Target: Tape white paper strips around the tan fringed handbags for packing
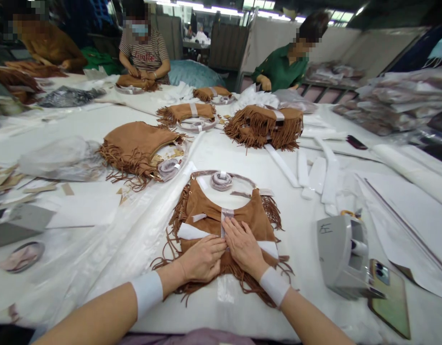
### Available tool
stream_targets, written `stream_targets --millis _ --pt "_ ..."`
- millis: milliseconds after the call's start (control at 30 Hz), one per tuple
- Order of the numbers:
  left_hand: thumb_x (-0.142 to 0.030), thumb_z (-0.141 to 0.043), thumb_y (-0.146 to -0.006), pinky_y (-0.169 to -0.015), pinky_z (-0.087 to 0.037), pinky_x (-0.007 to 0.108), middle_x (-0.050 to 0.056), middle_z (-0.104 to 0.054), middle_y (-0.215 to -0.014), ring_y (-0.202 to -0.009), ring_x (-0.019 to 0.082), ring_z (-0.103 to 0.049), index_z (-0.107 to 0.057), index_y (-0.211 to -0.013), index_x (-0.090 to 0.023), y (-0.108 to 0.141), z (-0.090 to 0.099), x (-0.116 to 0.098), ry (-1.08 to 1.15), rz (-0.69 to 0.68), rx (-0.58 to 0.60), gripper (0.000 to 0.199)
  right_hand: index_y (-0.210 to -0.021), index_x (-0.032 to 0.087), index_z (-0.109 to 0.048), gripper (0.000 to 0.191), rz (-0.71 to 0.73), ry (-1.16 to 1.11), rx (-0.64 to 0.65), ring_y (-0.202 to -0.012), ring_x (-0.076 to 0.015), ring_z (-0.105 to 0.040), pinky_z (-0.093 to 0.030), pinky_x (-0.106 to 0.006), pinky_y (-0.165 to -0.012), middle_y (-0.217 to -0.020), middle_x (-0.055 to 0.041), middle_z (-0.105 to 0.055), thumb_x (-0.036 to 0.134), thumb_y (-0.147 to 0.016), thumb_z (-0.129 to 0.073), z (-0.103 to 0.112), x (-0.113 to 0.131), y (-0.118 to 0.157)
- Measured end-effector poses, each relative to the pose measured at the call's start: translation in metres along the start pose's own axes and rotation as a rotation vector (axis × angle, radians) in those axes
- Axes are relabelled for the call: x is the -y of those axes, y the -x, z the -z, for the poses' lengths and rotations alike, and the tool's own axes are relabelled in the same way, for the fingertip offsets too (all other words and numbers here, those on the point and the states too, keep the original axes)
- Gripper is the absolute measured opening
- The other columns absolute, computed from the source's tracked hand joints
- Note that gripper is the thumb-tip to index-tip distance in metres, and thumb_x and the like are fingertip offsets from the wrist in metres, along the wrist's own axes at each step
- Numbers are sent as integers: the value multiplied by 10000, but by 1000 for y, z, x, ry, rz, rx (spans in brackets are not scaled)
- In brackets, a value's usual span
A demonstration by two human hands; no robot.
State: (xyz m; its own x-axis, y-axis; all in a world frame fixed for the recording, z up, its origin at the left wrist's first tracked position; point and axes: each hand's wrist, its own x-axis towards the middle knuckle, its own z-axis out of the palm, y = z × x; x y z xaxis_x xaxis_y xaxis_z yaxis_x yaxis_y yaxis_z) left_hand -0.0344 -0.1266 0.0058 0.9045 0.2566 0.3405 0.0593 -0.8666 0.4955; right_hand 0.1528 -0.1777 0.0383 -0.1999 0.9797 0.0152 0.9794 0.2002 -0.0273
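Dish: A round dish (23,257) with pinkish cloth in it sits on the white table (271,318) at far left.
Side bag: A brown fringed bag (134,141) lies on its side, a coiled strap (168,168) beside it.
Striped shirt: Across the table, a masked worker (145,50) handles another brown bag (136,82).
Left hand: The wearer's left hand (203,256) rests on the center bag, fingers together and bent; whether they pinch anything, one cannot tell.
Center bag: The suede bag (250,211) lies flat directly before the wearer, handle pointing away, white paper (192,231) across it and a glossy strip (226,213) down its middle.
Right hand: The right hand (244,244) lies flat, fingers together, fingertips on the strip, closed on nothing.
Stack: Farther back, fringed bags (266,127) lie piled.
Green shirt: A worker (285,69) stands behind them.
Dispenser: A gray dispenser (329,254) stands near the right forearm.
Phone: A phone (393,299) lies just beside it.
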Motion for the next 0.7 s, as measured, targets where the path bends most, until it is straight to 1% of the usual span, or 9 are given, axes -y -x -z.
stream_targets --millis 67,133,200,300,367,467,533,600,700 --pt "-434 -508 -888 -1112 -307 441 134 -625 -1208 -1232 250 -490 -605 -1148 -108 0 0 -10 -12 54 -29 428 -1369 149 -436 424 63 -76 -33 -1336 -232 -364 -310 -478 -1087 -1435 -106 -440 173 -958 -333 14 0 9" --pt "-554 -495 -880 -1126 -246 511 158 -582 -1280 -1282 276 -444 -555 -1233 -101 3 -3 -18 -56 87 -55 577 -1363 146 -439 457 137 -160 -72 -1323 -217 -380 -328 -456 -1081 -1411 -115 -467 132 -913 -359 32 4 29" --pt "-511 -453 -920 -1141 -173 543 157 -533 -1349 -1326 266 -398 -504 -1295 -106 8 -7 -22 -101 100 -59 554 -1374 159 -425 545 218 -215 -47 -1312 -222 -388 -351 -446 -1060 -1406 -108 -473 103 -832 -408 49 13 55" --pt "-396 -395 -966 -1153 -121 531 145 -503 -1386 -1353 241 -366 -496 -1306 -114 13 -10 -22 -133 93 -28 453 -1356 205 -449 610 313 -214 120 -1270 -250 -425 -376 -460 -1017 -1415 -82 -467 119 -753 -481 59 31 91" --pt "-391 -386 -968 -1156 -116 513 146 -485 -1403 -1364 239 -349 -487 -1317 -110 15 -9 -20 -143 84 -3 459 -1291 223 -507 510 324 -203 153 -1204 -251 -480 -405 -449 -969 -1373 -79 -513 145 -787 -515 50 40 105" --pt "-392 -386 -966 -1157 -119 486 133 -473 -1416 -1365 226 -347 -475 -1329 -117 15 -6 -18 -163 78 22 464 -1126 206 -590 276 319 -219 25 -1061 -229 -559 -444 -410 -873 -1215 -81 -627 152 -887 -463 24 46 111" --pt "-393 -388 -966 -1158 -118 471 118 -469 -1424 -1363 215 -346 -478 -1325 -124 15 -5 -19 -186 77 30 457 -1039 184 -603 258 314 -248 -85 -973 -209 -584 -460 -380 -818 -1104 -84 -669 121 -921 -383 9 48 110" --pt "-395 -389 -965 -1157 -116 461 108 -469 -1426 -1363 210 -346 -483 -1319 -130 15 -6 -19 -213 81 32 451 -1015 164 -594 281 297 -281 -166 -926 -193 -591 -475 -352 -785 -1029 -95 -680 88 -921 -341 1 51 109" --pt "-392 -393 -964 -1155 -113 459 100 -479 -1419 -1358 208 -351 -485 -1319 -136 17 -11 -18 -246 87 30 447 -1008 154 -577 271 247 -303 -196 -924 -194 -587 -492 -347 -801 -998 -103 -670 63 -887 -353 -1 59 108"
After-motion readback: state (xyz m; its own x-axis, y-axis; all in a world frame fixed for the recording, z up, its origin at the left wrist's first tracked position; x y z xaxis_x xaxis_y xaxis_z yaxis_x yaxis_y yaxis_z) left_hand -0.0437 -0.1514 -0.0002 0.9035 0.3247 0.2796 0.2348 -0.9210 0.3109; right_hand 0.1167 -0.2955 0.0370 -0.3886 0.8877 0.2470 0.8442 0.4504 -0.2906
